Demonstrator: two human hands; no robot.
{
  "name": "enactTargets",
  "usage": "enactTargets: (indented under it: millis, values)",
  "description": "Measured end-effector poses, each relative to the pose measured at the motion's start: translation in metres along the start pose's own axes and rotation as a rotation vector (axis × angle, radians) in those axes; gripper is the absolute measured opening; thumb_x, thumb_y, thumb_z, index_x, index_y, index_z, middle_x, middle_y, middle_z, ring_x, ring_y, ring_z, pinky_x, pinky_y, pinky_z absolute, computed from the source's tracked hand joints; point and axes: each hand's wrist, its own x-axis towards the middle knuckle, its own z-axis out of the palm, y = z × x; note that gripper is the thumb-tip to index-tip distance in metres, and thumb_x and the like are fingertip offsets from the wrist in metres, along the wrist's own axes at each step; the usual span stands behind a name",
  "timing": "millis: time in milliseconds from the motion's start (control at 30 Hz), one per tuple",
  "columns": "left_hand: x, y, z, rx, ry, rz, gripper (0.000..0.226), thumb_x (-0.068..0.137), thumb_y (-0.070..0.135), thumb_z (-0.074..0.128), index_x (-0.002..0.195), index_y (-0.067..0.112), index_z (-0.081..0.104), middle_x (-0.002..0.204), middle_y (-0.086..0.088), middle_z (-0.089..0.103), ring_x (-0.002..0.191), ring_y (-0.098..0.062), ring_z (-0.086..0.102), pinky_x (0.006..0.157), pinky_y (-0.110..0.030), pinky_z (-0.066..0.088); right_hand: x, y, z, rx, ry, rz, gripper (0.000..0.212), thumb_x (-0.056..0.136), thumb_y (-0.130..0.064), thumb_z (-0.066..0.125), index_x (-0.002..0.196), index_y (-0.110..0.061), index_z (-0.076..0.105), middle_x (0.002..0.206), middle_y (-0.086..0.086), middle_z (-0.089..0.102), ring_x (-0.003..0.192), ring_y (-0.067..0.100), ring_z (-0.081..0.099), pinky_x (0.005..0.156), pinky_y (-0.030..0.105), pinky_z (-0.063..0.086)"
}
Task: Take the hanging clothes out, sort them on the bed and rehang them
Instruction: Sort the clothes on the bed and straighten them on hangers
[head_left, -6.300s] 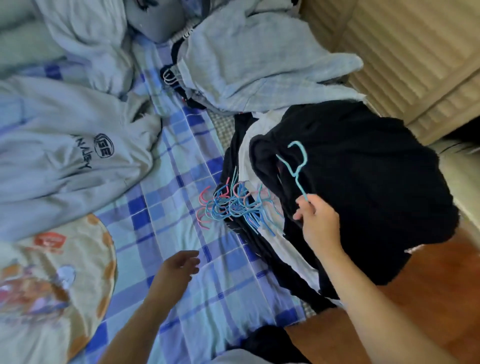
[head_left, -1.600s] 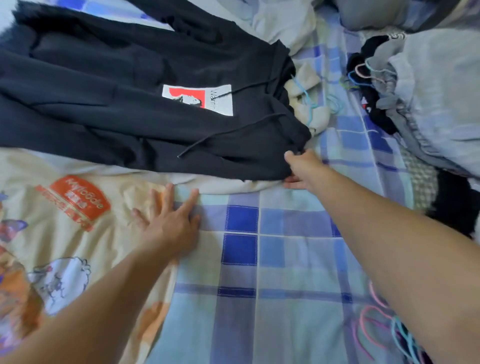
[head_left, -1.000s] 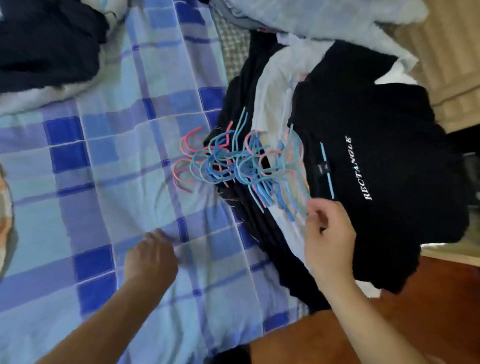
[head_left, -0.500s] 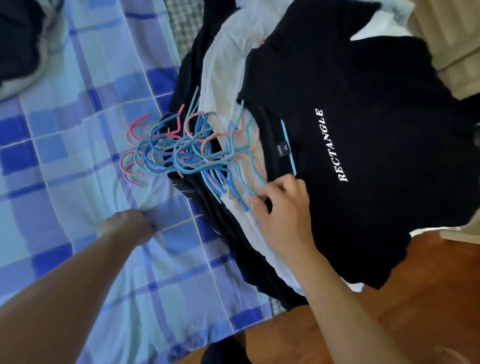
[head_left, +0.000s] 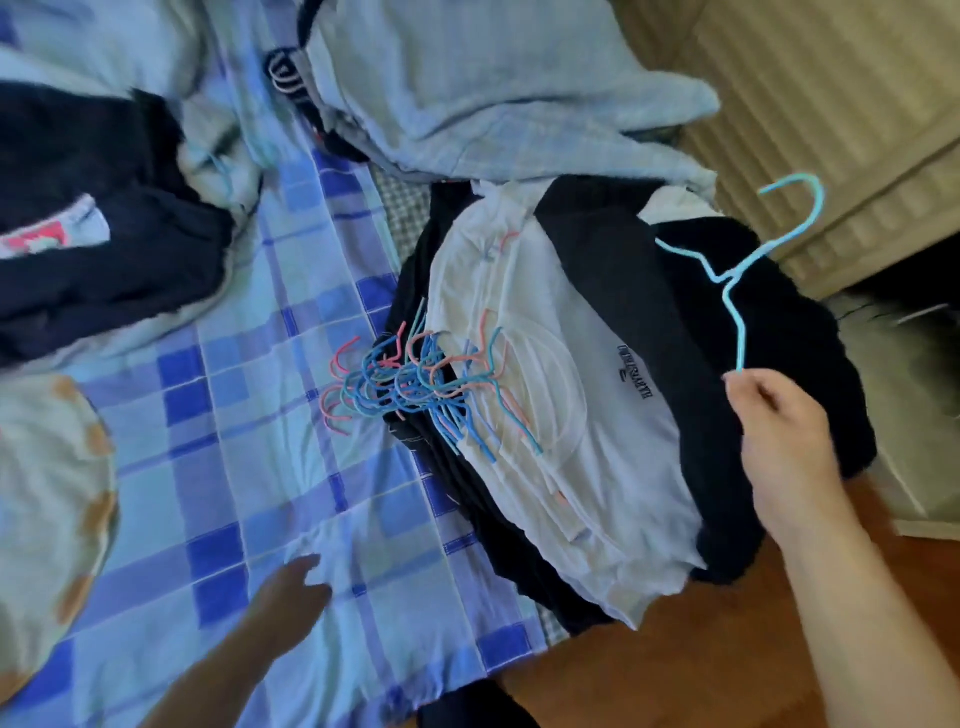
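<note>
Right hand (head_left: 779, 447) pinches the lower end of a blue hanger (head_left: 740, 291), held up above the pile (head_left: 597, 415) of shirts at the bed's edge; hook points up and right. Top of pile: a white shirt (head_left: 587, 467) over black ones. Bunch of pink and blue hooks (head_left: 410, 384) sticks out at the pile's left. Left hand (head_left: 291, 597) rests on the checked sheet (head_left: 249, 405), fingers seemingly relaxed and holding nothing (blurred). Black hoodie (head_left: 93, 270) lies upper left.
</note>
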Motion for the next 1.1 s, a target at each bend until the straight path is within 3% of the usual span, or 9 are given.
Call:
enactTargets:
  millis: [133, 200, 367, 500, 633, 700, 800, 967, 1100]
  values:
    - [-0.102, 0.052, -0.015, -0.373, -0.190, 0.129, 0.037, 0.082, 0.013, 0.072, 0.118, 0.004, 0.066, 0.098, -0.009, 0.071, 0.081, -0.024, 0.067, 0.064, -0.025, 0.040, -0.032, -0.075, -0.033, -0.098, -0.197, -0.244, 0.016, 0.100, -0.017, 0.056, 0.097, -0.029, 0.066, 0.071, -0.001, 0.056, 0.055, 0.008, 0.042, 0.051, 0.020, 0.035]
    - [-0.143, 0.081, -0.033, -0.505, -0.219, 0.300, 0.032, 0.079, 0.018, 0.072, 0.111, 0.011, 0.070, 0.097, -0.008, 0.075, 0.073, -0.019, 0.069, 0.068, -0.029, 0.044, -0.050, -0.114, -0.034, -0.118, -0.225, -0.309, 0.016, 0.098, -0.014, 0.057, 0.096, -0.027, 0.066, 0.077, 0.006, 0.058, 0.055, 0.006, 0.043, 0.051, 0.016, 0.036]
    - [-0.249, 0.131, -0.124, -0.477, -0.152, 0.848, 0.036, 0.084, 0.022, 0.071, 0.119, 0.027, 0.069, 0.111, 0.009, 0.075, 0.103, -0.013, 0.070, 0.095, -0.029, 0.049, -0.110, -0.219, -0.018, -0.150, -0.301, -0.516, 0.011, 0.098, -0.018, 0.060, 0.101, -0.026, 0.066, 0.082, -0.006, 0.063, 0.061, 0.002, 0.050, 0.061, 0.018, 0.039]
    - [-0.301, 0.136, -0.174, -0.451, -0.105, 1.076, 0.033, 0.096, 0.018, 0.068, 0.125, 0.033, 0.065, 0.120, 0.012, 0.071, 0.110, -0.012, 0.068, 0.100, -0.042, 0.052, -0.153, -0.286, 0.006, -0.096, -0.342, -0.579, 0.022, 0.088, -0.012, 0.068, 0.097, -0.031, 0.064, 0.096, 0.004, 0.067, 0.075, 0.017, 0.060, 0.072, 0.031, 0.048]
    - [-0.341, 0.096, -0.218, -0.456, -0.160, 1.311, 0.062, 0.085, 0.049, 0.073, 0.140, 0.056, 0.043, 0.139, 0.032, 0.050, 0.130, 0.001, 0.052, 0.103, -0.032, 0.049, -0.229, -0.366, 0.042, 0.150, -0.335, -0.671, 0.028, 0.075, -0.022, 0.066, 0.101, -0.033, 0.065, 0.102, -0.004, 0.067, 0.087, 0.011, 0.061, 0.085, 0.036, 0.050]
    - [-0.357, 0.082, -0.231, -0.454, -0.117, 1.382, 0.074, 0.087, 0.050, 0.073, 0.145, 0.062, 0.028, 0.145, 0.037, 0.038, 0.135, 0.009, 0.041, 0.106, -0.025, 0.043, -0.262, -0.398, 0.073, 0.203, -0.373, -0.717, 0.029, 0.081, -0.016, 0.065, 0.106, -0.029, 0.064, 0.096, -0.005, 0.065, 0.078, 0.008, 0.059, 0.078, 0.034, 0.050]
    - [-0.372, 0.065, -0.247, -0.533, 0.208, 1.489, 0.063, 0.096, 0.025, 0.067, 0.142, 0.054, 0.034, 0.140, 0.027, 0.047, 0.131, 0.005, 0.046, 0.103, -0.018, 0.042, -0.310, -0.422, 0.122, 0.243, -0.405, -0.760, 0.029, 0.086, -0.013, 0.064, 0.111, -0.026, 0.060, 0.095, -0.007, 0.061, 0.072, 0.001, 0.056, 0.072, 0.025, 0.046]
    - [-0.352, 0.028, -0.265, -0.674, 0.483, 1.419, 0.064, 0.095, -0.010, 0.042, 0.144, 0.030, 0.051, 0.140, 0.020, 0.057, 0.130, 0.002, 0.051, 0.106, -0.019, 0.043, -0.356, -0.398, 0.164, 0.069, -0.675, -0.664, 0.064, 0.088, -0.043, 0.064, 0.146, -0.042, 0.037, 0.141, -0.018, 0.036, 0.128, 0.001, 0.045, 0.109, 0.032, 0.039]
    - [-0.308, 0.001, -0.235, -0.385, 0.464, 1.354, 0.072, 0.090, -0.013, 0.041, 0.152, 0.023, 0.045, 0.163, 0.029, 0.016, 0.145, 0.006, 0.029, 0.115, -0.031, 0.038, -0.374, -0.328, 0.183, 0.159, -0.502, -0.322, 0.020, 0.090, -0.027, 0.062, 0.108, -0.030, 0.067, 0.109, -0.006, 0.069, 0.104, 0.014, 0.066, 0.100, 0.045, 0.051]
